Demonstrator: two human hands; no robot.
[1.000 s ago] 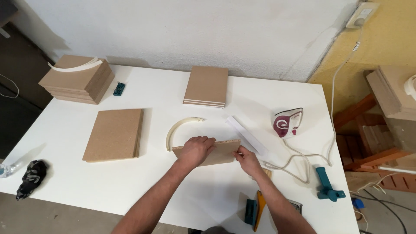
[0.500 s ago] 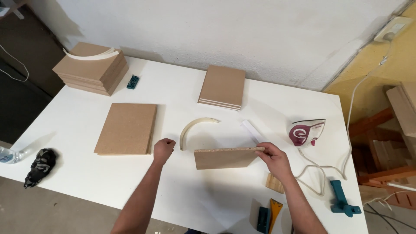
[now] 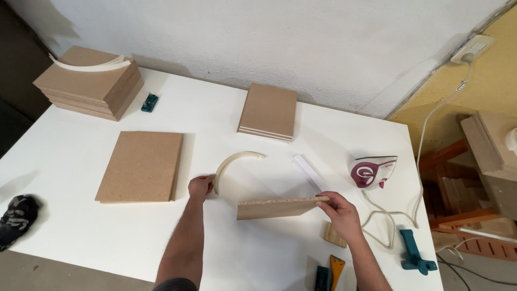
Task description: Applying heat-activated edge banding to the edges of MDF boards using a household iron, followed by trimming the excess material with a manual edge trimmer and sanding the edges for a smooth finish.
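The right hand [image 3: 340, 214] pinches the right end of the chipboard panel [image 3: 280, 207], which now stands on edge on the white table [image 3: 81, 231]; a second ago both hands lay on it. The left hand [image 3: 200, 186] has left the panel and now closes its fingers on the near end of the curved edge-banding strip [image 3: 232, 163], just left of the panel. Both forearms extend forward, apart. Beyond the panel lies a small board stack [image 3: 268, 111]; right of it, an iron [image 3: 372, 171].
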